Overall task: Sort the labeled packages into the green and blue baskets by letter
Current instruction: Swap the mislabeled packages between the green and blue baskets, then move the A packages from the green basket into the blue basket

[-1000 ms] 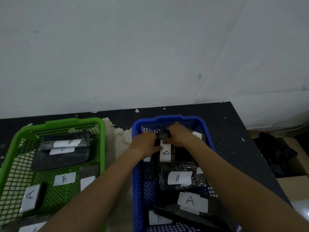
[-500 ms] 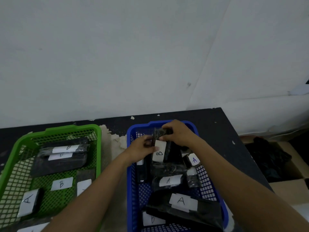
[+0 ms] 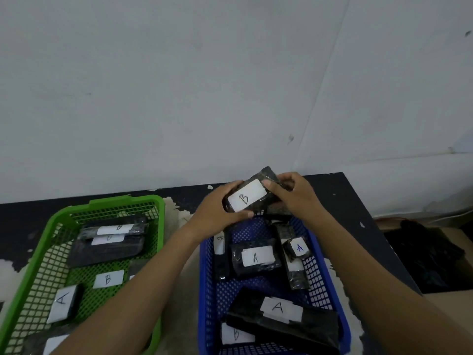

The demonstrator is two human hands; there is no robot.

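Head view, held package: a black wrapped B package [image 3: 249, 197] is held in the air above the far end of the blue basket [image 3: 203, 278], clear of what lies in it.
Left hand: the left hand [image 3: 217, 211] is curled round the package's nearer end, with the thumb laid under the label.
Right hand: the right hand [image 3: 294, 193] is closed on the farther end, its fingers [image 3: 268, 184] pinching beside the label.
Green basket: in the green basket [image 3: 122, 201] two stacked B packages [image 3: 112, 229] are seen at the far end, then a third B label [image 3: 108, 279] and one A package [image 3: 62, 301] nearer the front.
Blue basket: a middle A package [image 3: 254, 257], a small A package [image 3: 298, 248] and a large A package [image 3: 281, 319] are held here. A last B package [image 3: 235, 334] is partly pinned under the large one.
Progress: the sort is judged partly done, with B seemingly meant for green and A for blue. The held package is not yet placed.
Left to do: the stray A in green and the pinned B in blue.
Surroundings: a dark, worn counter [image 3: 353, 201] carries both baskets, and a cardboard box [image 3: 422, 257] of dark things stands well apart on the right.
In the way: the large A package would have to be lifted before the last B can be freed.
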